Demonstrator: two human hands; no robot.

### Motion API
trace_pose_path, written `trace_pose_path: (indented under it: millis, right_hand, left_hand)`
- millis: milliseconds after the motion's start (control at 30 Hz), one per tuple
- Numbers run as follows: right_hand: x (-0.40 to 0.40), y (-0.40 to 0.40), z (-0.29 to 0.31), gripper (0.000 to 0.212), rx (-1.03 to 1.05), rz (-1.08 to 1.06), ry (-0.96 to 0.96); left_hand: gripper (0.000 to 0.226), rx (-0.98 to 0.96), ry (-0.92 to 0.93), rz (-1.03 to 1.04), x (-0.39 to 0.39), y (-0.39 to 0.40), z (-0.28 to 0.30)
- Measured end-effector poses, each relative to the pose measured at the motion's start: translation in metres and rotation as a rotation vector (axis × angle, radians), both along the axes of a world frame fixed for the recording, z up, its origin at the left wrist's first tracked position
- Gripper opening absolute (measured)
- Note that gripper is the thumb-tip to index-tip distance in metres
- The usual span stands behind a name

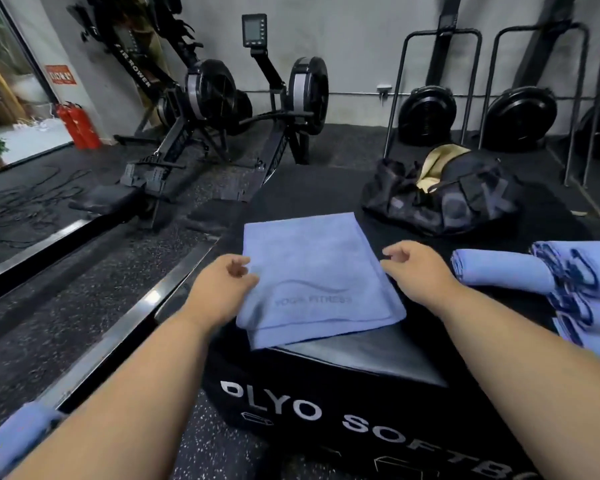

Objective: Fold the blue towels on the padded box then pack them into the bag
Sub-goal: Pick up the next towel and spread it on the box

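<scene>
Left hand [222, 282]: fingers loosely curled, tips lying at the left edge of the folded blue towel [312, 278], about midway along that edge; whether they pinch the cloth or only rest on it cannot be told. Right hand [418, 268]: fingers relaxed and partly curled, holding nothing visible, hovering at the towel's right edge.

The towel lies flat between the two hands, its long axis running away from the person, printed lettering toward the near end. Each hand is about equally near its own edge. Judgement: the next fold or lift turns on both hands taking opposite long edges, or the near short edge that overhangs the corner of the padded box [361, 355].

The box top is black, smooth and slightly glossy. On it, beyond the towel and to the right, sits the black bag [444, 202], open at the top with a tan lining showing, well apart from both hands. A stack of further blue towels [568, 282] lies at the right, just beside the right forearm.

Room: speckled rubber floor, rowing machines [222, 109] against a grey wall, a red extinguisher [77, 126] at left.
</scene>
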State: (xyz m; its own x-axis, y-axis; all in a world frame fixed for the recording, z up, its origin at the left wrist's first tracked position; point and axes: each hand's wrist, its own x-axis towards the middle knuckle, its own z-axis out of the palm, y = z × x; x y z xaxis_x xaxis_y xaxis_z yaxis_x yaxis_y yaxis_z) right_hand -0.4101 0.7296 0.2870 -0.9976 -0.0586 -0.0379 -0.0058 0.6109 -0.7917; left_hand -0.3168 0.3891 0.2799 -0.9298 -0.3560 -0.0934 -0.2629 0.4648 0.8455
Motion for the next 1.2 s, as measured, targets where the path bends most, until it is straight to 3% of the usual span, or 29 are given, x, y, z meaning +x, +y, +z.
trace_pose_path:
  millis: [100, 333, 433, 633, 900, 1000, 1100, 1200]
  right_hand:
    - [0.054, 0.011, -0.042, 0.007, -0.004, -0.104, -0.006]
    - [0.075, 0.021, -0.061, 0.011, 0.070, -0.021, 0.092]
    - [0.069, 0.021, -0.064, 0.016, 0.154, -0.008, 0.111]
    - [0.060, 0.019, -0.063, 0.020, 0.282, 0.052, 0.139]
    - [0.047, 0.021, -0.065, 0.011, 0.336, 0.113, 0.183]
    - [0.045, 0.020, -0.064, 0.011, 0.232, 0.072, 0.206]
    - [0.044, 0.023, -0.058, 0.018, -0.044, 0.010, 0.196]
    - [0.045, 0.027, -0.054, 0.022, -0.195, -0.006, 0.121]
  left_hand:
    - [0.013, -0.039, 0.043, 0.205, 0.056, 0.021, -0.031]
    - [0.007, 0.069, 0.131, 0.301, 0.088, 0.040, -0.048]
    - [0.015, 0.075, 0.136, 0.288, 0.087, 0.042, -0.054]
    - [0.031, -0.171, 0.120, 0.173, 0.085, 0.030, -0.063]
    - [0.017, -0.248, 0.135, 0.108, 0.065, 0.017, -0.064]
    - [0.015, -0.219, 0.227, 0.150, 0.060, 0.019, -0.058]
    - [0.013, -0.164, 0.347, 0.167, 0.060, 0.026, -0.046]
    - [0.012, -0.103, 0.295, 0.079, 0.065, 0.031, -0.043]
